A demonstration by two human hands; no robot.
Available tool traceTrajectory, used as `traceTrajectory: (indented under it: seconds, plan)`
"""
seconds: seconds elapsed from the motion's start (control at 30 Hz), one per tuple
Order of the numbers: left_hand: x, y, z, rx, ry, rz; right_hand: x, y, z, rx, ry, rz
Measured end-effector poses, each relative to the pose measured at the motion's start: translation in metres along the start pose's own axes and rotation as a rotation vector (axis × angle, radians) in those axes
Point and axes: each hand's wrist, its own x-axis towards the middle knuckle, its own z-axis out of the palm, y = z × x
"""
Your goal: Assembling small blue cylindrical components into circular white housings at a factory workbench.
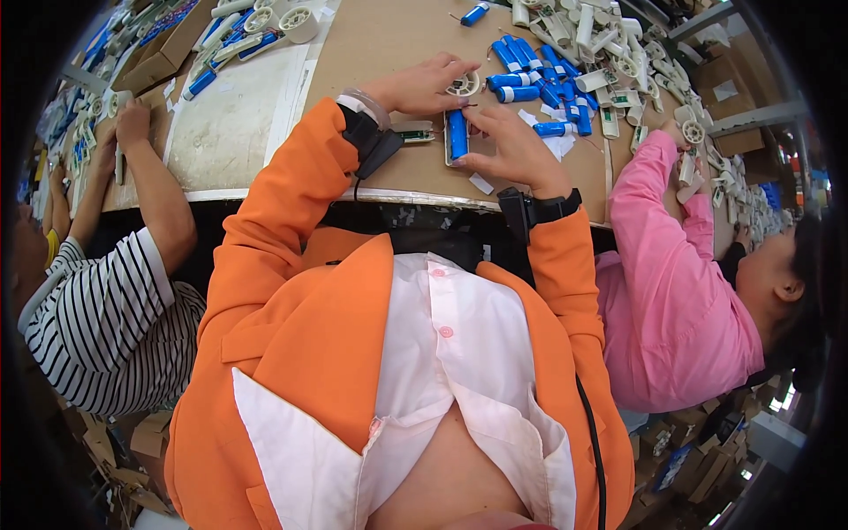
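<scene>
Between my hands lies a white plastic casing point(448, 152) with a round spoked end point(463, 84). A blue cylindrical battery pack point(457, 134) rests along its length. My left hand point(424, 84) reaches over from the left, its fingers bent on the round end. On the right side, my right hand point(512, 146) grips the casing, thumb by the lower end and fingers near the top of the battery pack; some fingertips are hidden. Under my left wrist lies another casing piece with a green circuit board point(415, 132).
Several loose blue battery packs point(539, 75) are heaped beyond my right hand. White casings point(609, 53) pile up at the far right. Co-workers sit close on both sides, one in a striped shirt point(106, 309), one in pink point(671, 300). A cardboard box point(159, 49) stands far left.
</scene>
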Motion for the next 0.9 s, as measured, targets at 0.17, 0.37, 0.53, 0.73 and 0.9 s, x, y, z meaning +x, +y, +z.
traceTrajectory:
  seconds: [0.17, 0.37, 0.53, 0.73, 0.9]
  plan:
    - [-0.003, -0.005, 0.001, -0.003, -0.011, 0.043, 0.001, 0.0, 0.003, 0.075, 0.053, 0.033]
    - [0.0, -0.005, 0.005, -0.007, 0.013, 0.03, 0.006, 0.005, 0.003, 0.321, -0.092, 0.232]
    - [0.001, -0.004, 0.005, -0.024, 0.041, 0.032, 0.005, 0.008, 0.009, 0.462, -0.09, 0.239]
    - [0.001, -0.006, 0.005, -0.03, 0.035, 0.028, 0.005, 0.007, 0.01, 0.47, -0.098, 0.255]
    - [0.003, -0.004, 0.003, -0.013, 0.013, 0.002, 0.006, 0.013, 0.014, 0.466, -0.147, 0.289]
